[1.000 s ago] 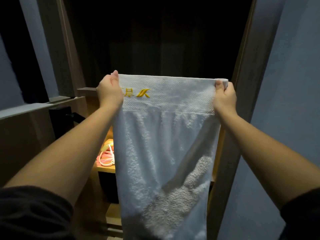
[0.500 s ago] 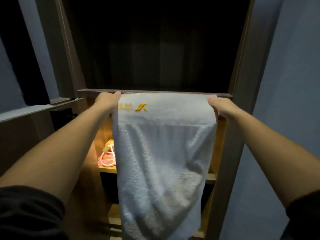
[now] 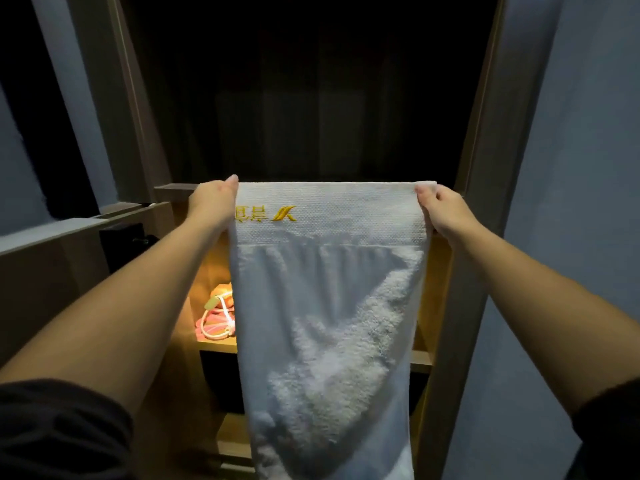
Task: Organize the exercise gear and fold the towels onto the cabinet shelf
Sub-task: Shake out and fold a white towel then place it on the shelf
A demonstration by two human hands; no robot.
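Both arms outstretched, left hand (image 3: 212,199) and right hand (image 3: 444,210) each grip pinching the towel's (image 3: 329,306) top corners.

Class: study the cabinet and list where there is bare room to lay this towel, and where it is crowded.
Above the upper shelf, behind the towel that the left hand and right hand hold, nothing shows, though it is dim. The lit lower shelf is crowded at left with pink cords; the towel hides its middle.

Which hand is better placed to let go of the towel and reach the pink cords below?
Probably left: the left hand holds the towel corner above the pink cords; the right hand is across the towel.
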